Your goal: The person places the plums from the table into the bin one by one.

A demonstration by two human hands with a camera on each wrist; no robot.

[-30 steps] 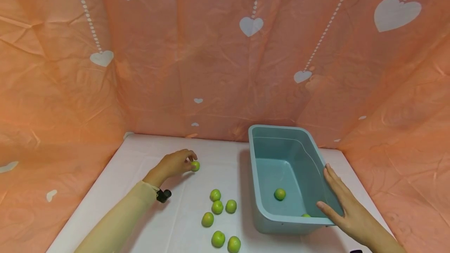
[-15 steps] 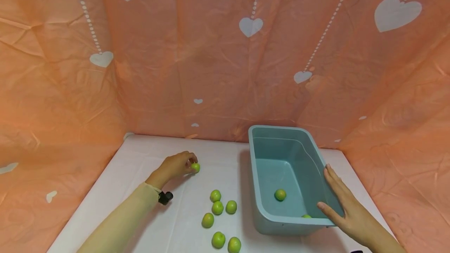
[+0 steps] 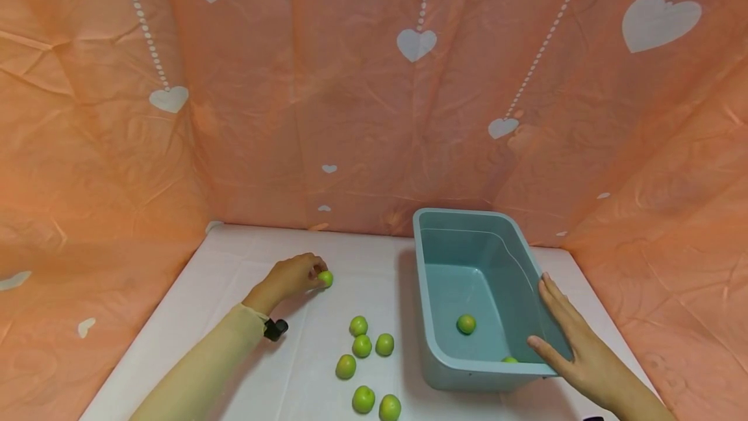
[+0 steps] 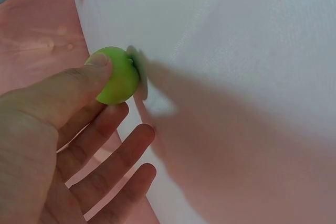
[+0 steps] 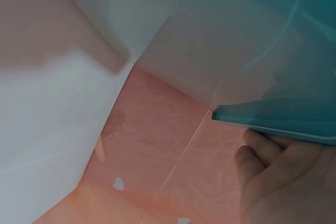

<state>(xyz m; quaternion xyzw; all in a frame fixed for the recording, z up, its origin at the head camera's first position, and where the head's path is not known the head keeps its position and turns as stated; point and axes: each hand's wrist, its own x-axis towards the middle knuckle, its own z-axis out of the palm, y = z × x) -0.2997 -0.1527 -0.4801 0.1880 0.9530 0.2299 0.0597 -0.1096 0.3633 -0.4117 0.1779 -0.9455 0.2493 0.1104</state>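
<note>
White table [image 3: 251, 247], orange backdrop [image 3: 350, 109]. Fruit [image 3: 326, 279]: left of centre, pinched by left hand [image 3: 289, 277]. Right hand [image 3: 586, 357]: fingers extended, on bin [image 3: 479, 364], lower right. Step, apparently: pick-up; next move calls for steady lift.

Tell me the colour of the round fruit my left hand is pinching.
The fruit is green, shown best in the left wrist view.
</note>
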